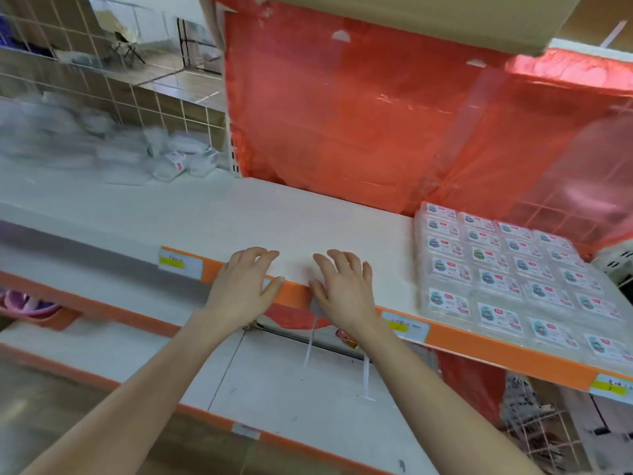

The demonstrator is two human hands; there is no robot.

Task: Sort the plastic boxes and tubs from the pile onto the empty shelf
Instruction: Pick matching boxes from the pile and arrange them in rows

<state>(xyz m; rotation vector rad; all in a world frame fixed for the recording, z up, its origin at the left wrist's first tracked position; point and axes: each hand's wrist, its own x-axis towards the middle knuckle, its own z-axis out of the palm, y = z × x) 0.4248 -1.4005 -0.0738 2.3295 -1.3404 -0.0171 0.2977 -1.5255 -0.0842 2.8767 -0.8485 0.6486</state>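
A blurred pile of clear plastic boxes and tubs (pixel 102 145) lies on the far left of the white shelf (pixel 274 217). Neat rows of clear labelled boxes (pixel 513 279) cover the shelf's right end. My left hand (pixel 245 282) and my right hand (pixel 344 289) hover side by side over the shelf's orange front edge, fingers spread and relaxed. Neither hand holds anything.
Red plastic sheeting (pixel 359 114) hangs behind the shelf. A wire grid panel (pixel 113 84) backs the pile on the left. A cardboard box (pixel 428 15) sits overhead. A lower white shelf (pixel 291 389) lies beneath my arms, with a pink tub (pixel 27 303) at its left.
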